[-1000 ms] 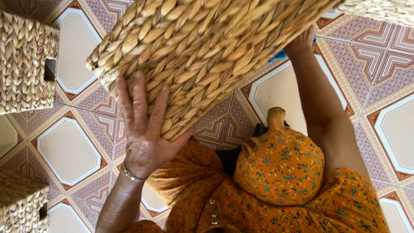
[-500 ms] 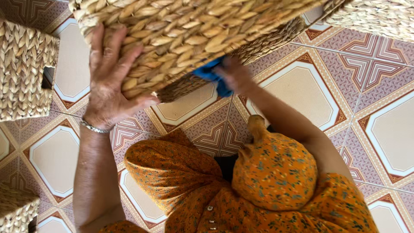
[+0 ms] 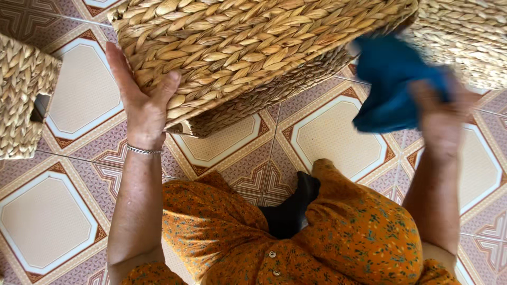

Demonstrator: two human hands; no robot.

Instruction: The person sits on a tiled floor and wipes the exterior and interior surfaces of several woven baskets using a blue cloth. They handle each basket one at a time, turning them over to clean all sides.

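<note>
Left hand [image 3: 140,103]: open, palm pressed flat against the near left corner of a large woven basket [image 3: 253,47]. The fingers lie spread up the plaited wall and the thumb hooks over the lower edge, bracing the basket. A thin metal bracelet [image 3: 143,151] sits on the wrist.

Woven basket: held off the floor and tilted, filling the far centre of the view from the left hand across to the right. Its straw-coloured braid is intact where visible. The lower edge overhangs the tiled floor [image 3: 68,221].

Right hand [image 3: 441,119]: motion-blurred at the right side, just beside the right end of the basket. It is closed around a blue cloth [image 3: 393,84], which bunches above and left of the knuckles. The cloth lies against the basket's right end; actual contact cannot be confirmed because of the blur.

Surroundings: a second woven basket [image 3: 24,97] stands on the floor at far left, well apart from the held one, with a handle opening in its side. A third woven surface [image 3: 465,37] occupies the far right corner, behind the cloth. The floor carries a geometric pattern of cream panels with red-brown borders. The person wears an orange flower-print garment [image 3: 338,237], visible near centre.
</note>
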